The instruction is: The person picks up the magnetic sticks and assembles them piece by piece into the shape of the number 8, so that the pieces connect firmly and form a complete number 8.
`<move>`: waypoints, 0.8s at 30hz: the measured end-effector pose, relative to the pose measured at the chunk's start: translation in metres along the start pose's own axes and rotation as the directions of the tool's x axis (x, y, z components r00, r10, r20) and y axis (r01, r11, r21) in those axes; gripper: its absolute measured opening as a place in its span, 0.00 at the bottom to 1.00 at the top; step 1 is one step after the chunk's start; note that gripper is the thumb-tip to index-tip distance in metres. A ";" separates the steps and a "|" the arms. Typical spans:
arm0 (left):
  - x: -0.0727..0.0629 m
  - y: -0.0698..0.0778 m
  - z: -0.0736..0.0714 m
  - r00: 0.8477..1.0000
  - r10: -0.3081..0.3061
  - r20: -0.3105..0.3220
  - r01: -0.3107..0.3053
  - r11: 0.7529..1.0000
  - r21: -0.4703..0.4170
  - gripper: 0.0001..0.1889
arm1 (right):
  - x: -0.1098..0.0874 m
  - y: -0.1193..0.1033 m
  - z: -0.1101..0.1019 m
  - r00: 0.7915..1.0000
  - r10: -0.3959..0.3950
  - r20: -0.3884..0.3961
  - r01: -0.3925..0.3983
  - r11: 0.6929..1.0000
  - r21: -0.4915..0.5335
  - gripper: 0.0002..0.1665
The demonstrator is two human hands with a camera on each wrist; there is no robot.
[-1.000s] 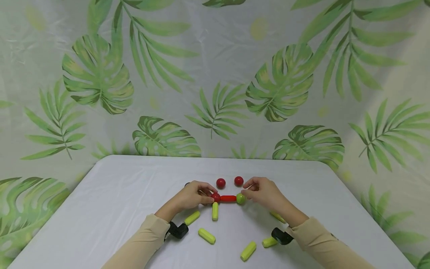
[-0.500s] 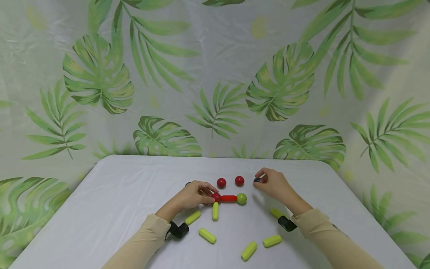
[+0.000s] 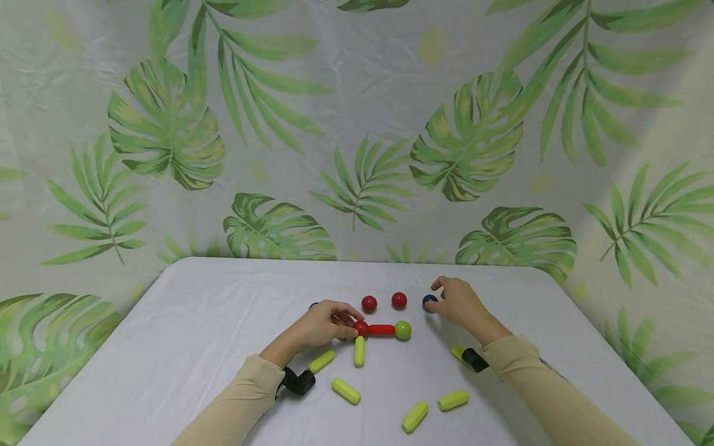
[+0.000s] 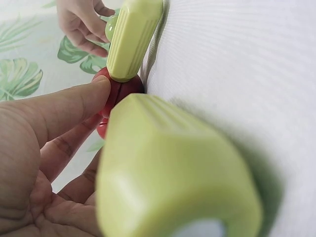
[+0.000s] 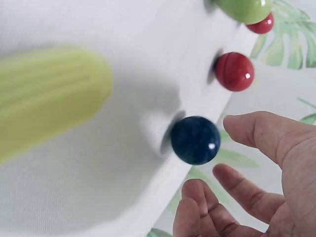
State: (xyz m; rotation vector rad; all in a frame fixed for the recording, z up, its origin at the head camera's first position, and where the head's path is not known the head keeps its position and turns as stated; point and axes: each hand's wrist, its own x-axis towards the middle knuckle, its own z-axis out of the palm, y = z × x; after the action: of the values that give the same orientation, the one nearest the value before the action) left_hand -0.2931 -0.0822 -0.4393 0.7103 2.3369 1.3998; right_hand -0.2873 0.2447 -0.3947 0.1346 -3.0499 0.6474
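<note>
My left hand [image 3: 326, 323] pinches a red ball [image 3: 361, 328] between thumb and fingers, low at the tabletop. From that ball a red rod [image 3: 382, 330] runs right to a green ball [image 3: 403, 330]. A yellow-green ribbed rod [image 3: 359, 352] lies against the red ball's near side. At the right, my right hand [image 3: 458, 303] is beside a dark blue ball [image 5: 195, 140]; in the right wrist view its thumb and fingers are spread, with a gap to the ball. The blue ball sits on the white cloth.
Two loose red balls [image 3: 369, 303] [image 3: 398, 300] sit behind the red rod. Several yellow-green rods [image 3: 346, 391] lie scattered on the near part of the white table [image 3: 223, 310]. A dark object [image 3: 313, 305] shows partly behind my left hand. A leaf-patterned cloth hangs behind.
My right hand has moved right and back from the green ball. It pinched the dark blue ball half a second ago and has let go of it. The left hand keeps its hold.
</note>
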 end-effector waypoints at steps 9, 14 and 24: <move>0.002 0.000 0.001 1.000 0.007 -0.003 -0.007 1.000 0.011 0.12 | 0.007 0.008 0.001 0.999 0.033 0.018 -0.032 0.999 -0.012 0.30; 0.002 0.000 0.002 1.000 0.003 -0.007 -0.003 1.000 0.023 0.12 | 0.009 0.009 0.005 0.999 0.033 0.034 -0.032 0.999 -0.007 0.29; 0.001 -0.001 0.001 1.000 0.005 -0.007 -0.005 1.000 0.019 0.12 | 0.010 0.009 0.011 0.998 0.046 0.052 -0.046 0.999 -0.003 0.26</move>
State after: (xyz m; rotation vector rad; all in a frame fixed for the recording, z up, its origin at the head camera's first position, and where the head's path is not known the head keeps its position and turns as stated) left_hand -0.2940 -0.0810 -0.4406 0.7174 2.3584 1.3866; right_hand -0.2983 0.2473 -0.4078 0.0833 -3.1118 0.6548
